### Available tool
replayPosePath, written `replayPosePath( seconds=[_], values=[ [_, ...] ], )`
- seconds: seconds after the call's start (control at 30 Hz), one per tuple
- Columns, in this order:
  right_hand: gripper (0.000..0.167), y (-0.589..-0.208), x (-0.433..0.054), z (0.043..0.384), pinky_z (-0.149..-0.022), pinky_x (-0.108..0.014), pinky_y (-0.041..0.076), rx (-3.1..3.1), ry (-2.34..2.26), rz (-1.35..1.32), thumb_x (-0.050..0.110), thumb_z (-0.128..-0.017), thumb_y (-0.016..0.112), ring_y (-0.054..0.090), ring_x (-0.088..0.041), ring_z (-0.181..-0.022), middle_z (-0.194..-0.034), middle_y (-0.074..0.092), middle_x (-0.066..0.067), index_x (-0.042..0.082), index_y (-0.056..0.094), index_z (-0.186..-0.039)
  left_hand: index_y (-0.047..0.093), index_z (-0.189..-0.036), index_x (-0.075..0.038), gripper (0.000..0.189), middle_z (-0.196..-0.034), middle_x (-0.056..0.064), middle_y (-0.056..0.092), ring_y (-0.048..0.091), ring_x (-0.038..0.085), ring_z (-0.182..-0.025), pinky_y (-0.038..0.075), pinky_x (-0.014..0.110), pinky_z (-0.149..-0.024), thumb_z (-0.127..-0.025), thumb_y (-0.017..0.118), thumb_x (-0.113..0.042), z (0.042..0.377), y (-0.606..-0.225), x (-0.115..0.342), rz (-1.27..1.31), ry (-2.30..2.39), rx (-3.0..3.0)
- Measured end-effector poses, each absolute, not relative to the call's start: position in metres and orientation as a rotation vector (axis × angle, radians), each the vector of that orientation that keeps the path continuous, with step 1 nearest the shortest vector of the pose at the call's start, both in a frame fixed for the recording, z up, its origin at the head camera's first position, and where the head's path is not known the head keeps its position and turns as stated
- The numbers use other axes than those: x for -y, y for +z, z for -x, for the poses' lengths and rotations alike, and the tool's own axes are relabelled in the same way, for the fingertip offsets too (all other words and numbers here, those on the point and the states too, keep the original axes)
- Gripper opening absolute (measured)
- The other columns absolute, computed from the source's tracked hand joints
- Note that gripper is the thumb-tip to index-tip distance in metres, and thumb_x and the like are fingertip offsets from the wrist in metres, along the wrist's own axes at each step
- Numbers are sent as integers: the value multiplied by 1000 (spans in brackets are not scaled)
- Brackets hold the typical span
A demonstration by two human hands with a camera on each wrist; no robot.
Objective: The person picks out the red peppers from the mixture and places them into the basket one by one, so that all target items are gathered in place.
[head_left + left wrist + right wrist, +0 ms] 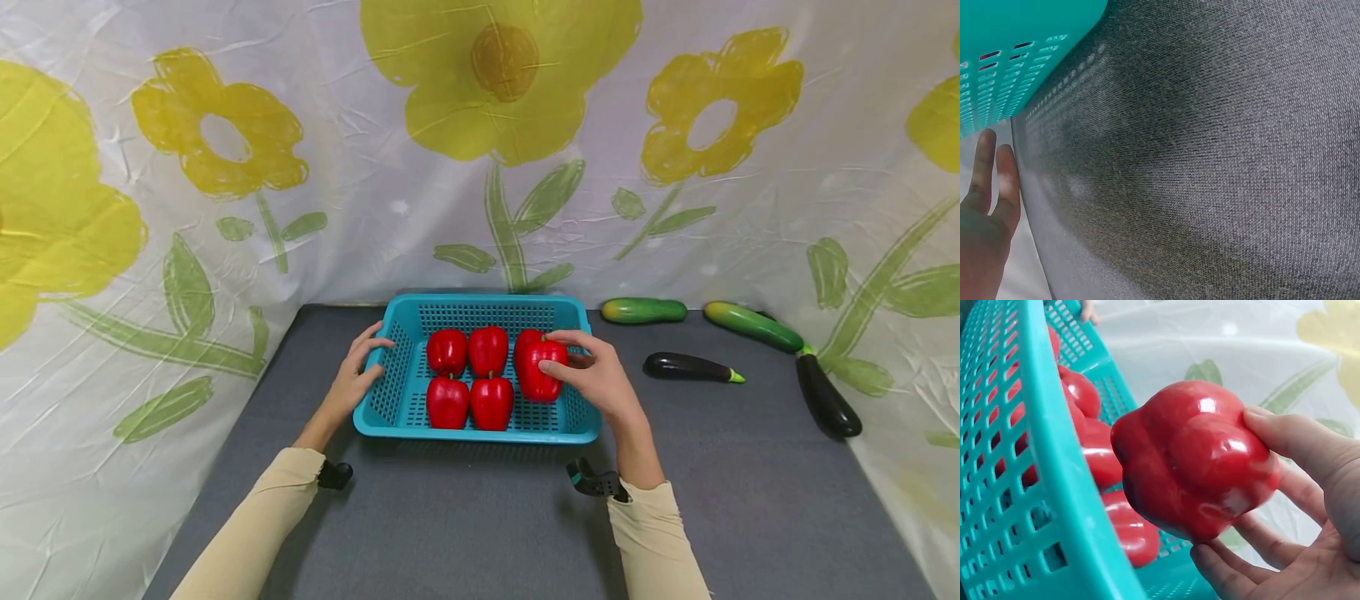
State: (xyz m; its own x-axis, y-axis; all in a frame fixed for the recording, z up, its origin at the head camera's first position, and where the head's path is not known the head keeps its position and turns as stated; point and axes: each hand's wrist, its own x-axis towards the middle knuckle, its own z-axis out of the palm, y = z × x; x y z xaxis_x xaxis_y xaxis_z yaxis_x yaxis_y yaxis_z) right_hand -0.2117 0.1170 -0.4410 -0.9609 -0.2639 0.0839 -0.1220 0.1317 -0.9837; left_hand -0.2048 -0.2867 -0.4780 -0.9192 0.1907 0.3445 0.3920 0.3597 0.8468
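Note:
A red bell pepper [1194, 459] is held between the thumb and fingers of my right hand [603, 379], over the right part of a turquoise plastic basket [480, 434]. In the head view it partly covers another red pepper [527, 340] behind it. Several more red peppers [447, 403] stand in two rows inside the basket, left of the held one. My left hand [352, 375] is at the basket's left side, its fingertips right at the rim. Extended fingers [1005, 181] of that hand show beside the perforated wall in the left wrist view.
To the right of the basket lie a green zucchini [643, 311], a second zucchini [753, 326], a dark eggplant [690, 367] and another eggplant [825, 396] near the table's right edge. A flower-printed sheet [360, 242] hangs behind the grey table [465, 525].

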Motion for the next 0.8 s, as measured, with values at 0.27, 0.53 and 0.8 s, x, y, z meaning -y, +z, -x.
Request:
replayPosePath(
  seconds=[0.27, 0.53, 0.8],
  values=[
    [45, -446, -116, 206, -80, -44, 56, -2252, -1953, 404, 12, -90, 78, 60, -39, -110, -131, 59, -17, 6, 65, -132, 55, -126, 16, 39, -157, 37, 20, 20, 55, -141, 29, 65, -100, -89, 45, 21, 205, -478, 286, 508, -1600, 2442],
    [46, -447, -116, 201, -82, -44, 56, -2261, -1922, 401, 12, -90, 78, 60, -40, -114, -135, 57, -18, 5, 63, -133, 53, -126, 19, 38, -157, 37, 19, 19, 55, -142, 27, 65, -101, -89, 45, 19, 205, -478, 286, 503, -1606, 2450],
    [47, -444, -115, 197, -83, -48, 55, -2288, -1873, 386, 13, -89, 79, 54, -44, -122, -139, 54, -17, 6, 64, -133, 55, -124, 16, 37, -156, 37, 20, 19, 55, -141, 28, 66, -100, -89, 45, 20, 204, -477, 286, 513, -1591, 2441]
  ],
)
